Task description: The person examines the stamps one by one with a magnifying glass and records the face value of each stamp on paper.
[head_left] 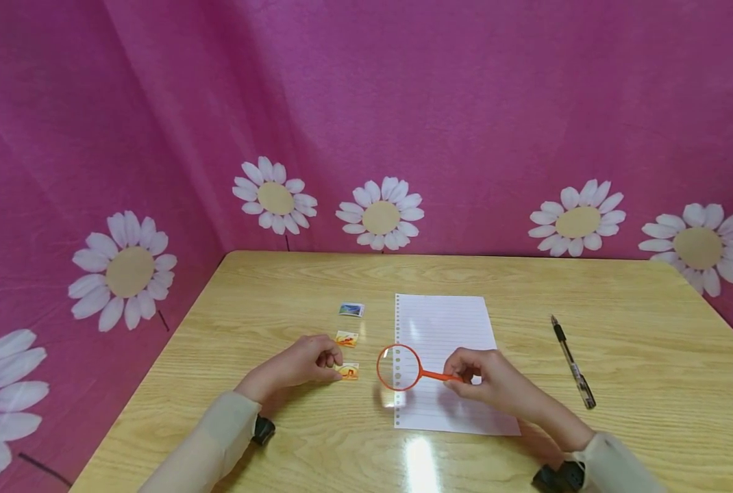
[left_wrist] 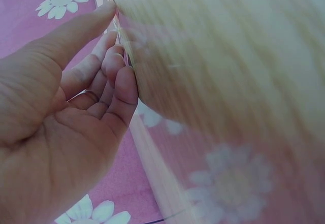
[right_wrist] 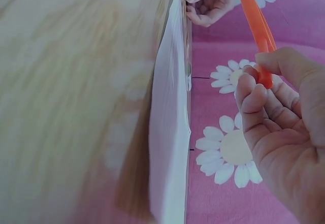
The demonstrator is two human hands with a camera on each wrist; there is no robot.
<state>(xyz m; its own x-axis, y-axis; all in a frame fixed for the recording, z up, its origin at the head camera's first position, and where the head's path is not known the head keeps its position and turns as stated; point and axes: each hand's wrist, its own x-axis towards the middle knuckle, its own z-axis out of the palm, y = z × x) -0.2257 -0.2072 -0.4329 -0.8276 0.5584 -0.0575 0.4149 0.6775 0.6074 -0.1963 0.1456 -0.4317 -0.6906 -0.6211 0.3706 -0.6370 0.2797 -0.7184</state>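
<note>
Three small stamps lie in a column left of the paper: a blue-green one [head_left: 351, 310] farthest, a yellow-red one [head_left: 346, 339] in the middle and a yellow-orange one [head_left: 349, 372] nearest. My left hand [head_left: 307, 359] rests on the table with thumb and fingertips at the nearest stamp's left edge. In the left wrist view, that hand's fingers [left_wrist: 114, 64] bend loosely against the tabletop. My right hand [head_left: 486, 376] pinches the handle of an orange magnifying glass [head_left: 438, 376] between thumb and fingers. Its round lens is raised over the left edge of a lined sheet of paper [head_left: 446, 322].
A black pen with a clear barrel [head_left: 571, 363] lies right of the paper, its tip pointing away. The wooden table [head_left: 292, 274] ends at a pink curtain [head_left: 465, 123] printed with white daisies, behind and to the left.
</note>
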